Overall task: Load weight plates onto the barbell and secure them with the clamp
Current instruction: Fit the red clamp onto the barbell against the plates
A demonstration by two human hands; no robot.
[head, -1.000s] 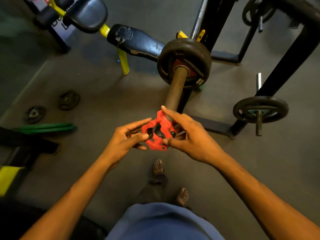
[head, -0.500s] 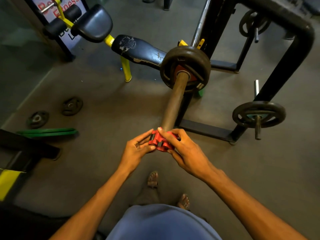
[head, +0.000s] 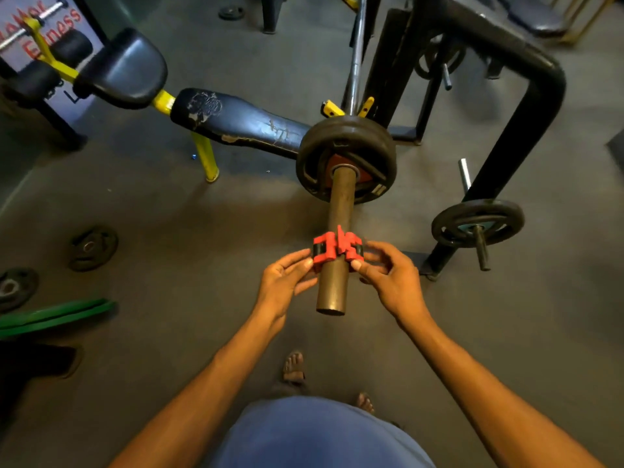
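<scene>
One black rack frame (head: 526, 130) stands beyond and to the right of the right hand (head: 393, 282). One worn black bench (head: 236, 119) lies beyond the left hand (head: 285, 282). A single barbell (head: 341, 211) runs out from between the two hands towards the rack. Its brown sleeve end sticks out nearer the person than the fingertips.

Well beyond the hands, the loaded plates (head: 347, 153) sit on the sleeve. They look like two black discs stacked together, though the edges blur and the count is not sure. One stored plate (head: 477, 222) hangs on a rack peg, off to the right of the right hand. Two small floor plates (head: 93, 248) lie well to the left of the left hand.

One red clamp (head: 337, 248) is around the sleeve, between the hands and well apart from the loaded plates. The left hand pinches its left side with thumb and nearly straight fingers. The right hand pinches its right side between thumb and forefinger, the other fingers curled.

Half a second ago the clamp sat at the very tip of the sleeve. Now it is further along, with bare sleeve showing behind it.
</scene>
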